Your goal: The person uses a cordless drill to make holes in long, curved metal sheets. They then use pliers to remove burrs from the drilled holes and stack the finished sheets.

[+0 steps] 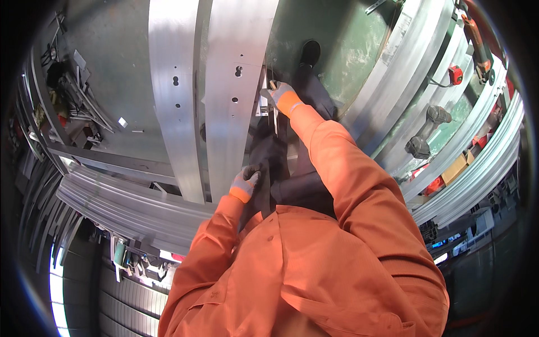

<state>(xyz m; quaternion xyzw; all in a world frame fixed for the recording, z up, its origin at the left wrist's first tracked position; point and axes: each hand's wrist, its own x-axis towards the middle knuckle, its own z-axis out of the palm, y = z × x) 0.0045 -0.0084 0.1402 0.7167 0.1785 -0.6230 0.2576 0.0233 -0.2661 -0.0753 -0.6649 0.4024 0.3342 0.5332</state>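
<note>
My right hand, in a grey glove with an orange cuff, reaches forward beside the right edge of a wide silver metal profile. Its fingers are closed, and a small tan end pokes out at the fingertips; what it belongs to is unclear. Nearer my body, my left hand is curled by my left thigh, gloved alike, its dark fingertips pressed together. Whatever it may grip is hidden. A second silver profile lies parallel on the left. Both profiles have keyhole-shaped slots and small round holes.
Stacked metal profiles run along the left. On the right, more long profiles carry a dark cordless power tool, a red tape measure and an orange angle grinder. Offcuts litter the far left.
</note>
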